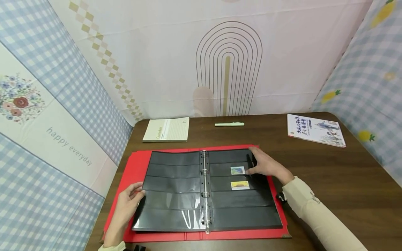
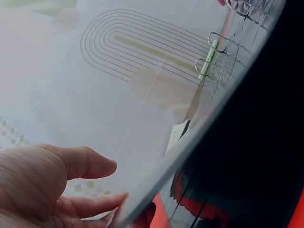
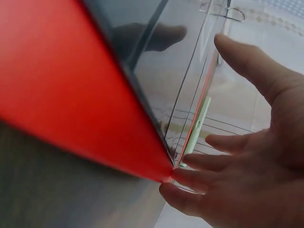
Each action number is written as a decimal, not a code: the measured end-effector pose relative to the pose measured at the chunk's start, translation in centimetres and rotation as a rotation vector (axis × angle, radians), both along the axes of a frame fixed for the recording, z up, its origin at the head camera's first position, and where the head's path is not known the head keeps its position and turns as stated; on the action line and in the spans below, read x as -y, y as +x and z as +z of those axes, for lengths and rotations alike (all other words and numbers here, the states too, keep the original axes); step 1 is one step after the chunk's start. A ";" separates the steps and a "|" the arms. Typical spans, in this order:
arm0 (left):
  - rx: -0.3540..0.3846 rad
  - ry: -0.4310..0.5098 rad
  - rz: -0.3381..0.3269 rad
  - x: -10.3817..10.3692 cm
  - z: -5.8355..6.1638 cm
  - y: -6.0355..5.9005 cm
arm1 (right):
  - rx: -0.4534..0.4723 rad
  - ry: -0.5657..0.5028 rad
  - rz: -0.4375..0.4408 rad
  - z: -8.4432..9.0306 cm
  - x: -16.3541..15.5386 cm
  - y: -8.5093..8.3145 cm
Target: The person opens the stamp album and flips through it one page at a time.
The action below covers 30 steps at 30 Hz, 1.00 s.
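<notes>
A red ring binder (image 1: 138, 164) lies open on the brown table (image 1: 345, 181). It holds black pocket pages on both sides of its metal rings (image 1: 205, 174). Two stamps sit in the right page's pockets, one bluish (image 1: 237, 170) and one yellow (image 1: 240, 185). My left hand (image 1: 140, 191) touches the outer edge of the left page (image 1: 172, 188) with relaxed fingers (image 2: 95, 204), the thumb held apart. My right hand (image 1: 255, 162) rests flat on the upper right page beside the bluish stamp. In the right wrist view its fingers (image 3: 213, 142) spread at the red cover's corner (image 3: 71, 95).
A cream notebook (image 1: 166, 129) lies behind the binder at the left. A pale green pen (image 1: 229, 124) is at the back middle, and a printed book (image 1: 315, 129) at the back right. Patterned cloth walls close in three sides of the table.
</notes>
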<state>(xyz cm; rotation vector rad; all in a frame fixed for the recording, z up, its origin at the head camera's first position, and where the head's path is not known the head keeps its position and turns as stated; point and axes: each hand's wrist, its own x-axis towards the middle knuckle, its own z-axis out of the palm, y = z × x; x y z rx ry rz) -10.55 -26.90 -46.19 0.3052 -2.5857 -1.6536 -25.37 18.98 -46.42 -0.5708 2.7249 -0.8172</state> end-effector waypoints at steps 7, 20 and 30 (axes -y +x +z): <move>0.029 -0.099 0.010 0.0 -0.3 -0.2 | 0.068 0.071 0.017 -0.3 -0.3 0.0; 0.138 -0.325 -0.077 -1.1 -1.1 -0.2 | 0.060 0.129 0.033 -0.4 -0.3 0.9; 0.227 -0.348 -0.080 -1.8 -1.6 -0.4 | 0.016 0.204 0.091 0.0 0.0 0.9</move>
